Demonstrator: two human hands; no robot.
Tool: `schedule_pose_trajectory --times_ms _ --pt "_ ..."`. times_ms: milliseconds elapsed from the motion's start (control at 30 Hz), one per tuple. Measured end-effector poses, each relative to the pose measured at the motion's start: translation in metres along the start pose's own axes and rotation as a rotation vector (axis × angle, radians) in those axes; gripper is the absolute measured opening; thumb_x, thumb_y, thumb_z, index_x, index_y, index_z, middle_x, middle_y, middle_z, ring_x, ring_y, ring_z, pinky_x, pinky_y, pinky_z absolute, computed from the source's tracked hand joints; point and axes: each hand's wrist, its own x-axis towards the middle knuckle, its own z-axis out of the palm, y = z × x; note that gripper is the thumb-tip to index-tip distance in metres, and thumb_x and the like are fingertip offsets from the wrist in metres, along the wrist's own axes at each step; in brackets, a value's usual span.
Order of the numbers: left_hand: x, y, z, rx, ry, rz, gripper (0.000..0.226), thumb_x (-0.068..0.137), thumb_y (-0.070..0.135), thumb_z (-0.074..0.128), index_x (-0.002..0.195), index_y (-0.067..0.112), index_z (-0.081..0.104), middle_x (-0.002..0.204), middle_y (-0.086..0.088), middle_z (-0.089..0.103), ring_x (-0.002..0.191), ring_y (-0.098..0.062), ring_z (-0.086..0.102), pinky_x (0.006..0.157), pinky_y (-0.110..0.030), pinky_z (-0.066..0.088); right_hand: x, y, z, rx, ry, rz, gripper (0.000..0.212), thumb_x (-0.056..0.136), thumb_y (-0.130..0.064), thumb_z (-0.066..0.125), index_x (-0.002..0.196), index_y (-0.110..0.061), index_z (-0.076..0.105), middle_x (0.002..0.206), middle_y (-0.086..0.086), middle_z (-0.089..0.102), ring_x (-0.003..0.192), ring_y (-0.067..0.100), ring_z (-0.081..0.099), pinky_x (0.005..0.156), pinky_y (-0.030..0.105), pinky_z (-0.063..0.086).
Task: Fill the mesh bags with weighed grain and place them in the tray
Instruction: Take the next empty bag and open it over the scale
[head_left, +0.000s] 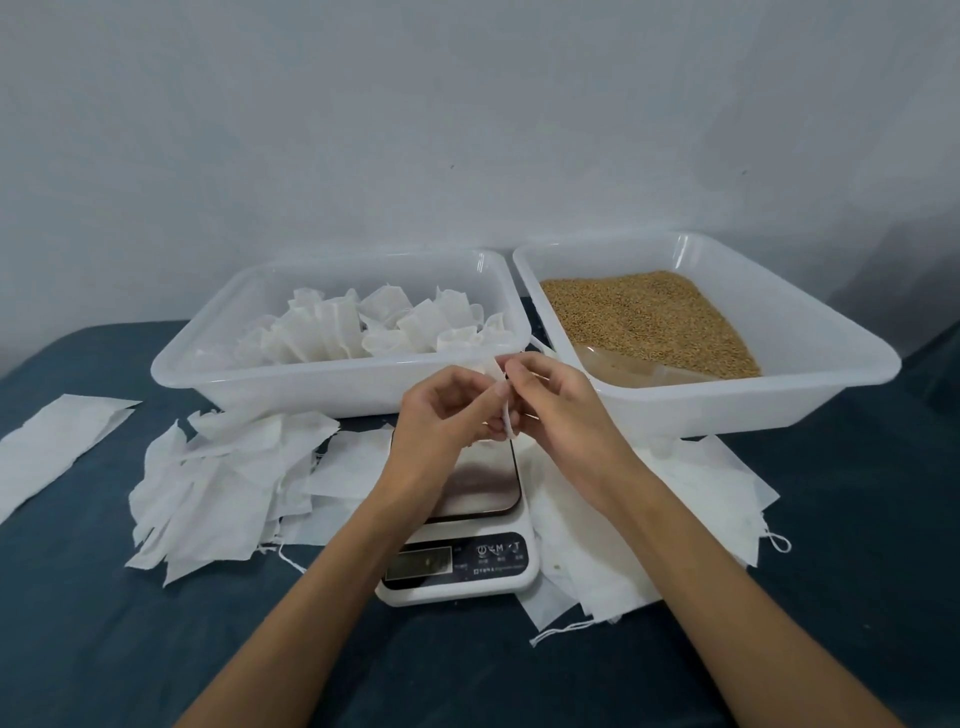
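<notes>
Many puffy white bags (363, 327) already sit in the left tray (332, 382), so a lot looks done. Flat soft empty bags (223, 483) lie at 9 o'clock from the scale (467, 519), and more (649, 530) at 3 o'clock, so plenty is left. The left hand (447, 410) and right hand (556, 400), above the scale, curl round one small white bag (493, 371), both pinching its thin string (506, 421). Tiny tan grain (644, 317) fills the smooth plastic tray (810, 338) at 1 o'clock
</notes>
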Motion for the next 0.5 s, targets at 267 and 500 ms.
schedule_pose_trajectory --times_ms 267,500 --pt "0.0008 0.0032 -0.0020 -0.100 -0.058 -0.074 0.015 0.097 0.013 0.073 0.083 0.011 0.071 0.082 -0.013 0.072 0.072 -0.024 0.069 0.072 -0.030 0.058 -0.0009 0.0014 -0.0014 0.006 -0.020 -0.005 0.011 0.105 -0.013 0.050 0.105 -0.011 0.061 0.063 0.000 0.052 0.056 0.012 0.047 0.058 0.023 0.047" --pt "0.0017 0.0023 -0.0018 -0.166 -0.062 -0.081 0.012 0.099 0.009 0.067 0.093 0.005 0.076 0.086 -0.017 0.073 0.075 -0.022 0.069 0.079 -0.031 0.059 0.0001 -0.0026 -0.0023 0.064 -0.003 -0.035 0.011 0.098 -0.021 0.065 0.100 -0.011 0.063 0.069 0.008 0.052 0.063 0.019 0.047 0.065 0.027 0.049"
